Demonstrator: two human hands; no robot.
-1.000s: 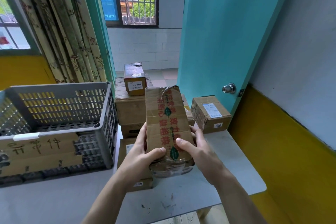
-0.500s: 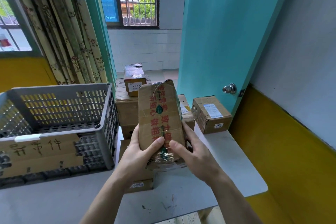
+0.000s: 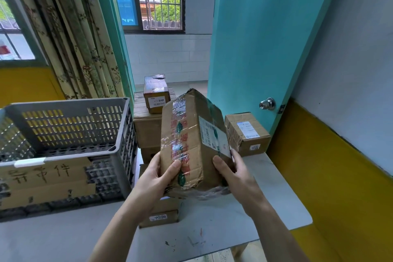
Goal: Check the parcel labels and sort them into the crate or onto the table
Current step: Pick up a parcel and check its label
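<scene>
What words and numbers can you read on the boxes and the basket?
"异常件": handwritten cardboard sign on the grey crate.
"0104": small sticker on the box by the door.
"0042", roughly: label on the top stacked box.
Held parcel: white label and red tape print too blurred.
Low box under the hands: sticker too blurred.

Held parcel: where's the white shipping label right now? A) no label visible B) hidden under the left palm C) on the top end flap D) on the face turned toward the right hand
D: the white label sits on the side face of the held parcel just above the right hand, while the left hand grips the taped face with red print.
</scene>
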